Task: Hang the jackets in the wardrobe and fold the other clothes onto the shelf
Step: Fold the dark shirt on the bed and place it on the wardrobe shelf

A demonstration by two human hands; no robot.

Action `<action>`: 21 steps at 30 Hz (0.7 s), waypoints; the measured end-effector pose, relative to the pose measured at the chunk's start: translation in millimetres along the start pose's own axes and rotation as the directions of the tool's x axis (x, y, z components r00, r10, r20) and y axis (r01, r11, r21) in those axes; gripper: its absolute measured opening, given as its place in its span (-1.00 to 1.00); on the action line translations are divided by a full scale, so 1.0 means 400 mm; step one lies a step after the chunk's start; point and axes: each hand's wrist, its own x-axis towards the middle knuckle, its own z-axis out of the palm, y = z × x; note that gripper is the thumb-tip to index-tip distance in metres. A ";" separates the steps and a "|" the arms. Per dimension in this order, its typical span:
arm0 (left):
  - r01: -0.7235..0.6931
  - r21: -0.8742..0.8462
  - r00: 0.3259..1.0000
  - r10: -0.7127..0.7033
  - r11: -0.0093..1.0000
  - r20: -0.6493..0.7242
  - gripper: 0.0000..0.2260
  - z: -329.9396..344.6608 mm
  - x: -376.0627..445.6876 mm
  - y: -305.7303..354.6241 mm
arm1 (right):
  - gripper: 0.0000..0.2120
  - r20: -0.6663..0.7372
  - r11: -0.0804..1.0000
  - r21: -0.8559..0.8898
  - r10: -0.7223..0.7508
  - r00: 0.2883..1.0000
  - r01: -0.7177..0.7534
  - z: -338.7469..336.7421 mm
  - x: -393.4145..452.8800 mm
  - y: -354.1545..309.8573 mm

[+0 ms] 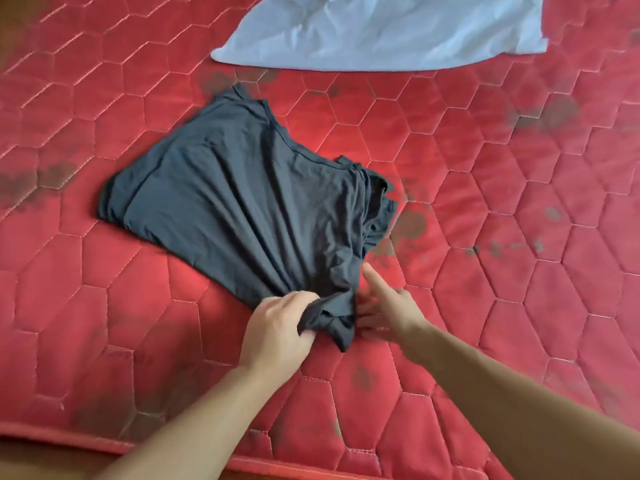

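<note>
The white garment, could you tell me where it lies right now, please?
The white garment lies at the head view's top edge, right of centre, on the red mattress beyond the dark shirt.

Both forearms bare to the frame edge, no sleeves, wrists unadorned.

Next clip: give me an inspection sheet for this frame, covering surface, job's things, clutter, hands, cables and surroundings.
Surface: red quilted mattress with dark stains in several spots.
Job's things: dark shirt, partly folded and wrinkled, lies mid-mattress; white garment lies spread beyond it, cut off by the top edge.
Clutter: nothing seen.
Hands: left hand has a grip on the shirt's bunched near end; right hand lies beside that end, forefinger straight, other fingers hidden at the cloth.
Cables: nothing seen.
Surroundings: brown strips at the near and top-left corners, too little in view to identify; no wardrobe or shelf in view.
</note>
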 end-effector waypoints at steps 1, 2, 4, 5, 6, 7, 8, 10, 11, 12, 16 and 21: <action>0.017 -0.021 1.000 -0.017 1.000 -0.008 -0.61 0.000 -0.014 0.014 | -0.30 0.107 0.995 0.087 0.042 0.993 -0.051 -0.004 0.010 -0.010; 0.023 -0.044 1.000 -0.023 0.999 -0.018 -0.60 -0.001 -0.030 0.026 | -0.25 0.200 0.984 0.163 0.044 0.979 -0.078 -0.005 0.024 -0.019; 0.011 -0.089 1.000 -0.013 0.996 -0.026 -0.65 -0.008 -0.057 0.045 | -0.23 0.293 0.957 0.277 -0.005 0.956 -0.080 0.001 0.052 -0.052; -0.002 -0.101 1.000 0.000 0.995 -0.028 -0.68 -0.011 -0.067 0.051 | -0.21 0.289 0.950 0.307 -0.029 0.957 -0.064 0.004 0.068 -0.075; -0.020 -0.104 0.999 0.017 0.994 -0.033 -0.71 -0.014 -0.076 0.056 | -0.17 0.266 0.947 0.318 -0.048 0.963 -0.041 0.009 0.077 -0.101; -0.041 -0.100 0.999 0.037 0.994 -0.037 -0.74 -0.016 -0.085 0.058 | -0.16 0.224 0.946 0.323 -0.055 0.973 -0.021 0.015 0.087 -0.125; -0.054 -0.092 0.998 0.052 0.994 -0.030 -0.75 -0.015 -0.094 0.059 | -0.21 0.168 0.944 0.330 -0.061 0.984 0.002 0.018 0.100 -0.145; -0.061 -0.084 0.998 0.062 0.995 0.001 -0.75 -0.009 -0.108 0.056 | -0.44 0.002 0.940 0.334 -0.070 0.998 0.065 0.023 0.117 -0.176; -0.057 -0.085 0.998 0.059 0.995 0.019 -0.75 -0.004 -0.115 0.052 | -0.56 -0.089 0.942 0.320 -0.081 0.993 0.105 0.022 0.122 -0.186; -0.045 -0.088 0.998 0.048 0.995 0.037 -0.75 0.002 -0.123 0.049 | -0.65 -0.172 0.944 0.294 -0.100 0.980 0.148 0.020 0.126 -0.192; 0.091 -0.183 0.995 -0.081 0.979 0.064 -0.77 0.019 -0.147 0.049 | -0.86 -0.364 0.947 0.179 -0.190 0.912 0.268 -0.013 0.114 -0.174; 0.244 -0.349 0.969 -0.208 0.905 0.137 -0.87 0.025 -0.139 0.065 | -0.87 -0.528 0.949 -0.048 -0.290 0.798 0.313 -0.121 0.077 -0.113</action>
